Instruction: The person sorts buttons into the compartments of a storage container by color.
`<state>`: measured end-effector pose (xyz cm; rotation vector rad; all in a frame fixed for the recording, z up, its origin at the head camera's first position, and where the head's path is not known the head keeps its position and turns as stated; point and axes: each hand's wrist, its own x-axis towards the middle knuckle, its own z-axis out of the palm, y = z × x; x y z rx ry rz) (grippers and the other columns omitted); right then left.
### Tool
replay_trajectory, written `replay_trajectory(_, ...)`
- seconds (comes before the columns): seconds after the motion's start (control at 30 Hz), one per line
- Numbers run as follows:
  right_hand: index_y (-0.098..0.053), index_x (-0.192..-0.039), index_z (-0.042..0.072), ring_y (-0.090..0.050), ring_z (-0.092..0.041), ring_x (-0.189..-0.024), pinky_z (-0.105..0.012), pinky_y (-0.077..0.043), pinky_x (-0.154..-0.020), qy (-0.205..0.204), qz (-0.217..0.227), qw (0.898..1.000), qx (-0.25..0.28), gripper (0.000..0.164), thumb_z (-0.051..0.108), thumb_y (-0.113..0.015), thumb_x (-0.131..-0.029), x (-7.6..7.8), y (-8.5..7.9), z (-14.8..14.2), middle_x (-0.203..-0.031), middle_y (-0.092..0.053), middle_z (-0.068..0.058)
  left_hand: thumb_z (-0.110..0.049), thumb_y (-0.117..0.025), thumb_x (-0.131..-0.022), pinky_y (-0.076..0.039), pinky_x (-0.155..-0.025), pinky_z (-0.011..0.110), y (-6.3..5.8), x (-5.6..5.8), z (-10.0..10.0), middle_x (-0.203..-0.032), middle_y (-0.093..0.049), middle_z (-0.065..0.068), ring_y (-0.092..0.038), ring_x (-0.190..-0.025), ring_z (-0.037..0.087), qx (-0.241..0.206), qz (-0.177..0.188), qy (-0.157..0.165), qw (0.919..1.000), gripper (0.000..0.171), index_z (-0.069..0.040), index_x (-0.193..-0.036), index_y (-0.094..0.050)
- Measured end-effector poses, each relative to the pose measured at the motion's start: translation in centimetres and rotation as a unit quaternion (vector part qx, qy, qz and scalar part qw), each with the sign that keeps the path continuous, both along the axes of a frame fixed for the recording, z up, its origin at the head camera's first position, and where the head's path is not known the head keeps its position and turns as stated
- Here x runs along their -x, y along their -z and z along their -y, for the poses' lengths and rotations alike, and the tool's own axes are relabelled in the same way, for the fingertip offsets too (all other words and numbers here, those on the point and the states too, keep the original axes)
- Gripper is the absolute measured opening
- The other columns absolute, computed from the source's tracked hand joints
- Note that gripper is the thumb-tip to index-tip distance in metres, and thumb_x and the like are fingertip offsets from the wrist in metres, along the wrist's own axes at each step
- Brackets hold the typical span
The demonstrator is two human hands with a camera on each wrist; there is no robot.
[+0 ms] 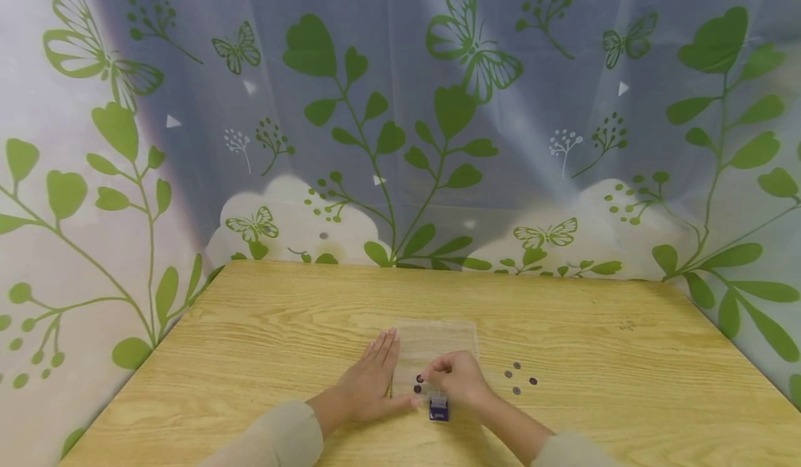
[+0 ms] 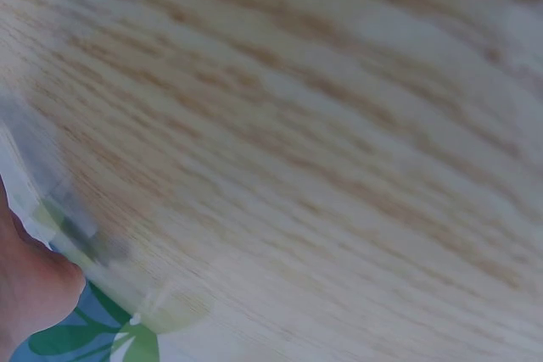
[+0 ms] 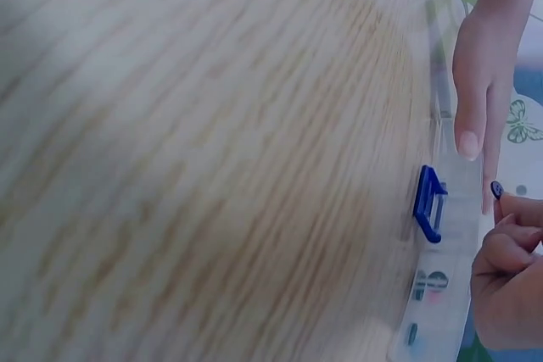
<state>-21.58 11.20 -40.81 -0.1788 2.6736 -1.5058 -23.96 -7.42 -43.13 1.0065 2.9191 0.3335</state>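
A clear plastic box (image 1: 438, 331) with a dark blue latch (image 1: 439, 410) at its front lies on the table before me. My left hand (image 1: 369, 387) rests along its left side, fingers straight and thumb toward the front edge. Over the box, my right hand (image 1: 462, 378) pinches a small dark button (image 3: 497, 190) between thumb and fingertip, standing on edge. Another dark button (image 1: 417, 389) shows just below the fingertips in the head view. Through the box's wall in the right wrist view, several more round buttons (image 3: 437, 281) appear near the blue latch.
Several loose buttons (image 1: 516, 390), grey and dark, lie on the wooden table (image 1: 281, 314) to the right of the box. A curtain (image 1: 388, 105) printed with leaves and butterflies hangs behind the table and along its sides.
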Motion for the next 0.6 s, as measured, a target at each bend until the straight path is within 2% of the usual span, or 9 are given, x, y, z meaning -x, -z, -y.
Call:
replay_trajectory(0.3,-0.070,-0.077,0.001,-0.052,-0.009,-0.061,-0.019,-0.045,-0.053,-0.026,0.002,0.999,-0.047,0.008,0.003,-0.063,-0.081,-0.05,-0.23,0.77,-0.072,-0.067,-0.004,-0.063,-0.043,-0.087,-0.020,-0.117,0.046,-0.17,-0.04,-0.04,-0.153,-0.010,0.026,-0.013,-0.142,0.037,0.002,0.004,0.001,1.0000,0.097,0.009,-0.145,-0.013)
replay_trajectory(0.6,-0.070,-0.076,0.003,-0.054,-0.008,-0.062,-0.020,-0.046,-0.055,-0.043,0.002,0.997,-0.066,0.008,0.005,-0.065,-0.082,-0.18,-0.30,0.83,-0.070,-0.066,-0.001,-0.062,-0.044,-0.088,-0.022,-0.116,0.048,-0.13,-0.16,0.09,-0.151,-0.012,0.029,-0.014,-0.142,0.039,-0.012,-0.003,0.008,0.9999,0.097,0.011,-0.143,-0.014)
